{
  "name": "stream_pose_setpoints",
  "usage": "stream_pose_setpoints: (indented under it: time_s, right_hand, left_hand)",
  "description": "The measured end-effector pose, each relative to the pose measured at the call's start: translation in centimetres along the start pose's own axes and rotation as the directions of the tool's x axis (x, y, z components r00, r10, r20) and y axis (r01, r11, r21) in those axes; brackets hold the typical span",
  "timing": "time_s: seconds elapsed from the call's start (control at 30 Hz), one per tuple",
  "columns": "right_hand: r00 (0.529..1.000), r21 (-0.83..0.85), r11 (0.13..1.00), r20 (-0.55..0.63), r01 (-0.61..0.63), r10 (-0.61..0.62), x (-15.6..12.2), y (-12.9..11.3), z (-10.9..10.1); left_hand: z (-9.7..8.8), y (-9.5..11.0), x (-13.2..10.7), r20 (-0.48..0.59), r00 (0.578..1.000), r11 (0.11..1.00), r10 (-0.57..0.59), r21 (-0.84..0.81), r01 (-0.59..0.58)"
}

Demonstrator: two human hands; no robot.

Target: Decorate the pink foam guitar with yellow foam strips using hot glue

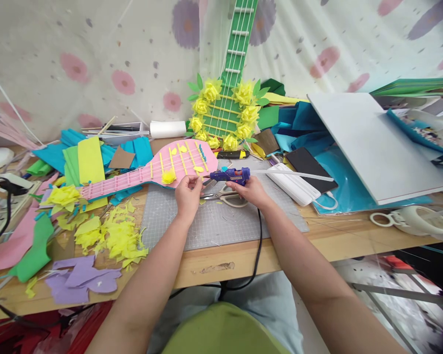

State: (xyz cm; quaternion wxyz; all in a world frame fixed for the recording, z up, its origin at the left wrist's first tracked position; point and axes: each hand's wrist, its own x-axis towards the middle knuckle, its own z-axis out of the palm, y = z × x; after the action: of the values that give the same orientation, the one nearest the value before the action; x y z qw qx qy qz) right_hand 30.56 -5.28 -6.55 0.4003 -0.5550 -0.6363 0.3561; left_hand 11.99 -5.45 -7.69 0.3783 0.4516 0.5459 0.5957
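Blue plastic hot-glue gun (231, 175) hung level over the grey cutting mat (221, 223), the right hand (253, 191) closing its fingers round the grip. It was probably light, rigid and hot-tipped, best held there. At the nozzle the left hand (188, 194) kept its fingers pinched beside the pink foam guitar (140, 174); what they held was unclear.

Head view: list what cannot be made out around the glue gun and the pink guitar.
All in the head view:
- what the left hand has at the pink guitar: hidden by its own fingers, too small.
- glue gun trigger: covered by the right hand.
- scissors: handles partly behind the right hand.
- green guitar: neck cut off by the top edge.
- cord: far end hidden below the table.
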Motion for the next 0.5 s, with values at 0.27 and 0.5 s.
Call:
stream_pose_setpoints:
  time_s: [0.27,0.5]
  right_hand:
    - [0.999,0.014,0.999,-0.031,0.035,-0.035,0.0,0.2,0.1]
    - [0.987,0.017,1.0,-0.163,-0.01,0.012,0.6,0.7,-0.5]
  left_hand:
    - [0.0,-0.4,0.0,0.011,0.999,0.998,0.032,0.059,-0.033]
    - [0.0,-1.1,0.2,0.028,0.992,0.991,0.126,0.043,-0.127]
